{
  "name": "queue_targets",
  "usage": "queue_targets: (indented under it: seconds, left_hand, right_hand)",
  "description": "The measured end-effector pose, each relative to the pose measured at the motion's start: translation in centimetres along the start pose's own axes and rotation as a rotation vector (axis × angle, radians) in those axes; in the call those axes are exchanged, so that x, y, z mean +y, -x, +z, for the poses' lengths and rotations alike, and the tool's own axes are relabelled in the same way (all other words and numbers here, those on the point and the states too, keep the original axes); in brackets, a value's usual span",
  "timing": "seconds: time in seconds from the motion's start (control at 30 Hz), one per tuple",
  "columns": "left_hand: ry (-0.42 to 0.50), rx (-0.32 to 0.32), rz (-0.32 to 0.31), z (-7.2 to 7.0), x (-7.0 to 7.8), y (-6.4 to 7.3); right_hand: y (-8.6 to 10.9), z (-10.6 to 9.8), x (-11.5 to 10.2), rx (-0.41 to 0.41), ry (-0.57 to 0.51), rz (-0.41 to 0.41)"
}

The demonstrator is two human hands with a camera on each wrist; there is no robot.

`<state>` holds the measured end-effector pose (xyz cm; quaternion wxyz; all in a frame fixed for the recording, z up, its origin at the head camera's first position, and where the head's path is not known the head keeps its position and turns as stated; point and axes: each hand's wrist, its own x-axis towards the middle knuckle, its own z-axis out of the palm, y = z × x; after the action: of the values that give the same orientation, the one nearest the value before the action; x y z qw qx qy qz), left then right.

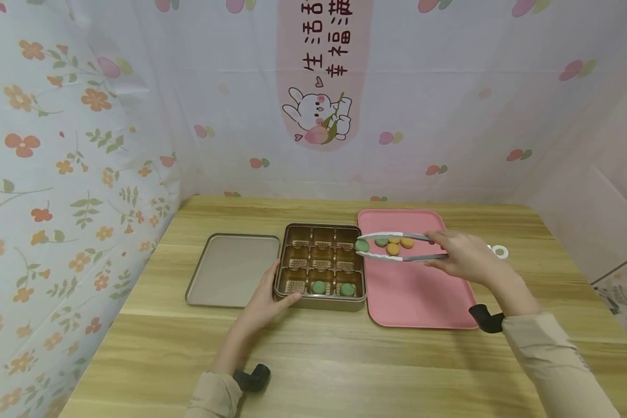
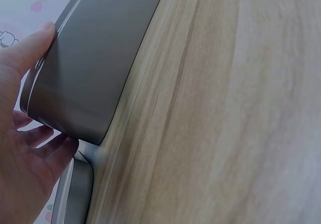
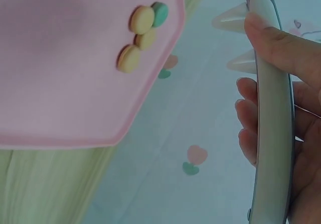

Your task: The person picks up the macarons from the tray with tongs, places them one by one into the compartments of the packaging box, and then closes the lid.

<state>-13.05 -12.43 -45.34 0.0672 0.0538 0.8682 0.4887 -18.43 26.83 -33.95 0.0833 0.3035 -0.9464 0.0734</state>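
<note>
My right hand (image 1: 465,255) grips a pair of tongs (image 1: 413,258) with pale tips. Between those tips is a green macaron (image 1: 362,247), held over the right edge of a metal box (image 1: 321,302) divided into compartments. Two other green macarons, one in the front middle compartment (image 1: 319,287) and one in the front right, sit in the box. My left hand (image 1: 263,299) holds the box's front left corner, thumb (image 2: 37,45) at the rim and fingers along the side. Yellow macarons (image 3: 129,59) and a green macaron (image 3: 160,14) lie on the pink tray (image 1: 423,302).
Left of the box lies a flat metal lid (image 1: 235,270) on the wooden table (image 1: 319,360). The pink tray stands close against the box's right side. A white ring (image 1: 500,251) shows behind my right wrist. Patterned cloth (image 1: 214,87) hangs behind the table.
</note>
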Motion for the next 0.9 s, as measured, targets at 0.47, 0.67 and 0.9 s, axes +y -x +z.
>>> queue_targets:
  seconds: [0.47, 0.67, 0.9]
  left_hand:
    - [-0.008, 0.015, 0.014, 0.0, -0.1, 0.0]
    - [-0.008, 0.019, 0.011, 0.0, -0.1, 0.0]
    - [0.001, 0.021, 0.018, 0.1, -0.2, 0.0]
  right_hand:
    - [-2.6, 1.3, -3.0, 0.050, -0.038, -0.102]
    - [-3.5, 1.7, -4.4, 0.055, -0.054, -0.157]
    - [-4.5, 2.2, -6.2, 0.036, -0.041, -0.201]
